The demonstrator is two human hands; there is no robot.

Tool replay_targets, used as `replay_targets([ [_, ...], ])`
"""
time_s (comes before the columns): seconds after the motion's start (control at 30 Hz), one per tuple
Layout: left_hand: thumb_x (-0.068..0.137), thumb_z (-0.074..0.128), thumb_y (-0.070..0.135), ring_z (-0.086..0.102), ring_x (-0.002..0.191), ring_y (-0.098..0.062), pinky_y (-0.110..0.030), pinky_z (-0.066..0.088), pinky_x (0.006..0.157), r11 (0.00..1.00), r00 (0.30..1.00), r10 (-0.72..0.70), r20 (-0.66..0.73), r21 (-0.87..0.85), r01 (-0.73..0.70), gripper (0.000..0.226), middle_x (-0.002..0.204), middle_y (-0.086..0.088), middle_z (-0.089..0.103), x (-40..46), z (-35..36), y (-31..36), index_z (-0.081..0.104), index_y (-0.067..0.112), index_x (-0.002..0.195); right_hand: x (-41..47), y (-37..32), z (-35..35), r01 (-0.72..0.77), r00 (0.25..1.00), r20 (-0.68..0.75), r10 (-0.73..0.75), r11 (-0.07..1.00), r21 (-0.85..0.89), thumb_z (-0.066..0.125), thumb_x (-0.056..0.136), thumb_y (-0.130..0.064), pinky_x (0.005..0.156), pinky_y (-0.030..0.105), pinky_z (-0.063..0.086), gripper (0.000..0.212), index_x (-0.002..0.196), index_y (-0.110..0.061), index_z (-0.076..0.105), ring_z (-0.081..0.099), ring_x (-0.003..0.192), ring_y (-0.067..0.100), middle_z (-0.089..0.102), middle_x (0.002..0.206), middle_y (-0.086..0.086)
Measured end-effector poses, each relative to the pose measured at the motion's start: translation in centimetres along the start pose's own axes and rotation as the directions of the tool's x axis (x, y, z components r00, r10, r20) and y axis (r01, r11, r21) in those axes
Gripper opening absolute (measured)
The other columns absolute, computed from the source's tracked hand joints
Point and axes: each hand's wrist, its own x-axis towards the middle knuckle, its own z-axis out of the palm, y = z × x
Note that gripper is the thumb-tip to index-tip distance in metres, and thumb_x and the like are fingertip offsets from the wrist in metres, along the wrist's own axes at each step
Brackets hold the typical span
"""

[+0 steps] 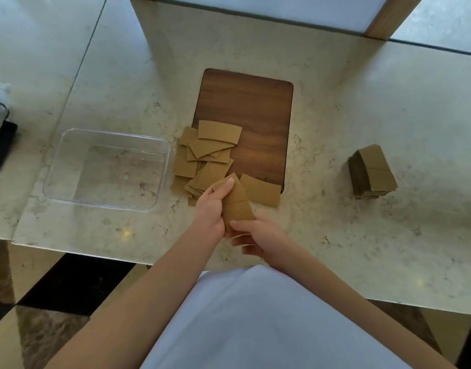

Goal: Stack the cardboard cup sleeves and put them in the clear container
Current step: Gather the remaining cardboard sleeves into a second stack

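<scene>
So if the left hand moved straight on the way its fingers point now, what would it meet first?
Probably the loose pile of sleeves, just beyond the held sleeves that the left hand grips. The wooden board lies further on. Depth is unclear.

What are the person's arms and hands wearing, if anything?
Nothing that shows: both forearms are bare up to the frame's edge, with no sleeve, glove, watch or ring visible on the left hand or the right hand. A pale, white-looking garment covers the body below.
</scene>
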Motion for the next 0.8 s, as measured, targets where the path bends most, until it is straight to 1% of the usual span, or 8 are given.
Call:
replay_targets([
  [0.13, 0.107, 0.048, 0.010, 0.077, 0.099, -0.028, -0.041, 0.064, 0.077, 0.991, 0.945, -0.083, 0.317, -0.076, 0.112, 0.028, 0.113, -0.018, 0.077, -0.8, 0.0, -0.1, 0.054, 0.001, 0.133, 0.2, -0.8, -0.1, -0.045, 0.998, 0.044, 0.049, 0.995, -0.091, 0.058, 0.100, -0.043, 0.048, 0.023, 0.039, 0.038, 0.082, -0.013, 0.071, 0.058, 0.052, 0.012, 0.070, 0.066, 0.004],
  [0.27, 0.104, 0.047, 0.002, 0.070, 0.072, -0.026, -0.042, 0.063, 0.066, 0.989, 0.929, -0.111, 0.354, -0.051, 0.137, 0.026, 0.095, -0.017, 0.069, -0.8, -0.6, 0.4, 0.054, 0.007, 0.128, 0.9, -2.5, -3.0, 0.025, 0.997, -0.057, -0.051, 0.919, -0.393, 0.037, 0.096, -0.074, 0.058, 0.028, 0.046, 0.072, 0.079, -0.015, 0.075, 0.065, 0.064, 0.014, 0.076, 0.076, 0.002],
  [0.37, 0.106, 0.045, 0.007, 0.054, 0.070, -0.021, -0.034, 0.054, 0.067, 0.965, 0.912, -0.137, 0.386, -0.158, 0.211, 0.044, 0.086, -0.013, 0.062, -0.3, -1.4, 0.9, 0.060, 0.029, 0.140, 2.7, -3.4, -5.3, 0.239, 0.804, -0.427, -0.414, 0.883, -0.405, 0.053, 0.103, -0.047, 0.075, 0.033, 0.051, 0.033, 0.100, -0.018, 0.068, 0.065, 0.089, 0.019, 0.069, 0.091, -0.003],
  [0.4, 0.107, 0.044, 0.011, 0.051, 0.070, -0.020, -0.033, 0.052, 0.067, 0.959, 0.910, -0.143, 0.388, -0.172, 0.224, 0.044, 0.085, -0.012, 0.060, -0.2, -1.8, 1.0, 0.061, 0.036, 0.139, 3.6, -3.6, -5.7, 0.250, 0.738, -0.450, -0.503, 0.823, -0.509, 0.059, 0.101, -0.039, 0.083, 0.034, 0.051, 0.022, 0.110, -0.020, 0.065, 0.064, 0.099, 0.018, 0.067, 0.102, -0.004],
  [0.5, 0.110, 0.041, 0.026, 0.045, 0.068, -0.018, -0.029, 0.047, 0.061, 0.953, 0.902, -0.190, 0.388, -0.147, 0.264, 0.034, 0.084, -0.010, 0.054, -0.1, -2.5, 0.7, 0.062, 0.032, 0.136, 6.2, -3.7, -5.7, 0.081, 0.818, -0.255, -0.516, 0.541, -0.837, 0.072, 0.093, -0.027, 0.106, 0.040, 0.042, 0.052, 0.141, -0.023, 0.052, 0.049, 0.129, 0.024, 0.056, 0.135, 0.001],
  [0.6, 0.109, 0.041, 0.045, 0.043, 0.064, -0.017, -0.027, 0.045, 0.056, 0.944, 0.893, -0.241, 0.380, -0.121, 0.306, 0.032, 0.082, -0.010, 0.051, -0.4, -3.0, 0.2, 0.063, 0.030, 0.126, 7.6, -2.7, -5.0, -0.052, 0.857, -0.232, -0.459, 0.371, -0.927, 0.072, 0.091, -0.025, 0.107, 0.048, 0.034, 0.057, 0.142, -0.027, 0.047, 0.041, 0.131, 0.031, 0.049, 0.135, 0.005],
  [0.7, 0.106, 0.043, 0.054, 0.047, 0.065, -0.019, -0.029, 0.045, 0.057, 0.946, 0.898, -0.262, 0.353, -0.088, 0.310, 0.038, 0.082, -0.011, 0.054, -0.3, -3.6, -0.3, 0.065, 0.029, 0.123, 7.8, -1.1, -4.6, -0.096, 0.804, -0.270, -0.529, 0.331, -0.939, 0.072, 0.088, -0.030, 0.101, 0.046, 0.035, 0.044, 0.127, -0.024, 0.053, 0.042, 0.123, 0.032, 0.049, 0.124, 0.006],
  [0.8, 0.106, 0.044, 0.052, 0.052, 0.065, -0.022, -0.031, 0.047, 0.058, 0.960, 0.924, -0.257, 0.284, -0.030, 0.277, 0.038, 0.083, -0.012, 0.057, 0.0, -4.4, -0.4, 0.064, 0.029, 0.128, 7.7, -0.3, -4.7, -0.054, 0.746, -0.290, -0.600, 0.379, -0.924, 0.076, 0.085, -0.033, 0.106, 0.048, 0.036, 0.054, 0.131, -0.019, 0.053, 0.040, 0.127, 0.034, 0.047, 0.130, 0.007],
])
